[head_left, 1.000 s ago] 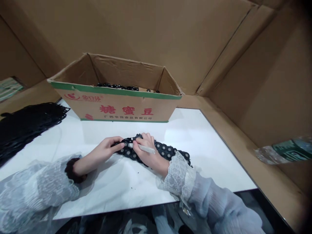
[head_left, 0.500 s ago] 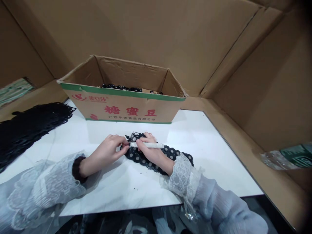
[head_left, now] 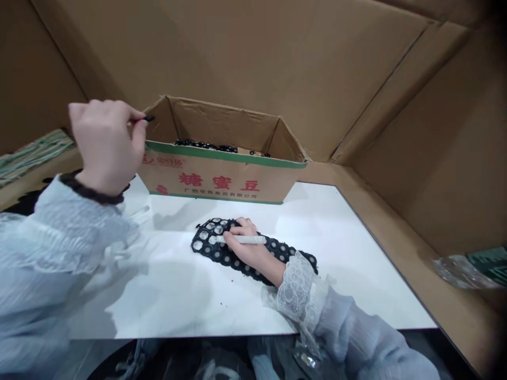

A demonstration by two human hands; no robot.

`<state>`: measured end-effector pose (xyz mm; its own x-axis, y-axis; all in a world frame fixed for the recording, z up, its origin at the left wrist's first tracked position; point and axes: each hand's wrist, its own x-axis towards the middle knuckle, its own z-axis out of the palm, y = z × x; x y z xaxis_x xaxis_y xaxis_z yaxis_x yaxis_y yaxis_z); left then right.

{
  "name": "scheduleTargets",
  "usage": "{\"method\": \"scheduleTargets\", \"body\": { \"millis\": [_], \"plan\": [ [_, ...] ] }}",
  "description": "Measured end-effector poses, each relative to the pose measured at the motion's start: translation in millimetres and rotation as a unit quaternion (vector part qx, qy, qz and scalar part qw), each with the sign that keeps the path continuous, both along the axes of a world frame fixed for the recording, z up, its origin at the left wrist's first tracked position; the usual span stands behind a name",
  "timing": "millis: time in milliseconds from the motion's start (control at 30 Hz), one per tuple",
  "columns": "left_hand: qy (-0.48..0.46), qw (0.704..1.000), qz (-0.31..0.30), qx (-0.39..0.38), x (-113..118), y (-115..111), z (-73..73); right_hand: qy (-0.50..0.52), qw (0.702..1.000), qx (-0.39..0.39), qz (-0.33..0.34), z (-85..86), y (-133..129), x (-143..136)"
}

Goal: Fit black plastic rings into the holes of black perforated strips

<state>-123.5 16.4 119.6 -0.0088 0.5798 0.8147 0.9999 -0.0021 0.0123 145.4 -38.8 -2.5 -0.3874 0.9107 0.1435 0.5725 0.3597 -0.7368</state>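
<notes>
My left hand (head_left: 109, 142) is raised at the left end of the cardboard box (head_left: 222, 182), its thumb and finger pinching a small black piece (head_left: 149, 118). The piece is held at about the height of the box's rim. On the white tabletop, my right hand (head_left: 251, 248) rests over a black strip with rows of round holes (head_left: 225, 258). A slim white pen-like tool (head_left: 251, 240) is gripped in that hand, its tip pointing left over the strip. The hand and wrist cover part of the strip. Black ring-like pieces (head_left: 206, 146) lie inside the box.
A black heap (head_left: 29, 203) shows at the left, mostly behind my sleeve. Green-striped material (head_left: 37, 153) lies at the far left. A clear and green plastic packet (head_left: 471, 269) sits on the right. Cardboard walls (head_left: 245, 53) surround the white table (head_left: 356, 274).
My left hand has left the strip and risen up and left to the box with a small black piece. The strip's left end now lies flatter. My right hand stays put with the white tool.
</notes>
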Motion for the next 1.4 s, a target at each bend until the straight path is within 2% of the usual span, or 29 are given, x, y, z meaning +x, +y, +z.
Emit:
{"method": "scheduleTargets", "body": {
  "millis": [100,133,200,233,267,300,333,367,433,500,667,800,967,1100,1300,1400],
  "plan": [
    [0.021,0.998,-0.025,-0.048,6,9,-7.8,0.028,0.998,0.057,-0.021,-3.5,-2,1],
    [0.032,0.997,-0.054,-0.050,11,4,-15.7,0.037,0.996,0.074,-0.034,-3.3,-3,2],
    [0.077,0.982,-0.158,-0.061,24,-15,-37.0,0.054,0.994,0.075,-0.049,-0.2,-3,4],
    [0.119,0.953,-0.254,-0.112,30,-26,-49.3,0.071,0.995,0.053,-0.047,2.4,-3,4],
    [0.162,0.902,-0.352,-0.192,36,-37,-61.8,0.096,0.994,0.016,-0.040,5.2,-3,5],
    [0.187,0.850,-0.418,-0.260,40,-47,-73.8,0.127,0.991,-0.026,-0.032,7.9,-2,5],
    [0.190,0.821,-0.447,-0.302,44,-55,-84.7,0.159,0.985,-0.067,-0.027,10.3,-2,5],
    [0.185,0.805,-0.457,-0.329,46,-61,-93.9,0.189,0.977,-0.098,-0.028,12.0,-2,4],
    [0.166,0.809,-0.447,-0.343,49,-66,-106.7,0.227,0.964,-0.137,-0.037,13.1,-4,2],
    [0.170,0.819,-0.436,-0.332,51,-68,-112.5,0.240,0.956,-0.164,-0.040,11.3,-6,-1],
    [0.243,0.837,-0.407,-0.272,62,-73,-116.8,0.259,0.941,-0.210,-0.057,1.7,-10,-6],
    [0.286,0.848,-0.373,-0.244,67,-74,-119.8,0.240,0.947,-0.205,-0.066,-2.0,-8,-4],
    [0.260,0.826,-0.426,-0.263,58,-68,-117.2,0.246,0.939,-0.229,-0.067,-0.1,-7,-4],
    [0.206,0.833,-0.443,-0.258,57,-70,-117.3,0.253,0.938,-0.229,-0.062,-2.9,-7,-6],
    [0.244,0.870,-0.388,-0.180,69,-77,-121.4,0.244,0.942,-0.222,-0.056,-5.0,-9,-9],
    [0.209,0.900,-0.342,-0.169,76,-81,-122.8,0.211,0.961,-0.172,-0.056,-1.9,-11,-11]
  ]
}}
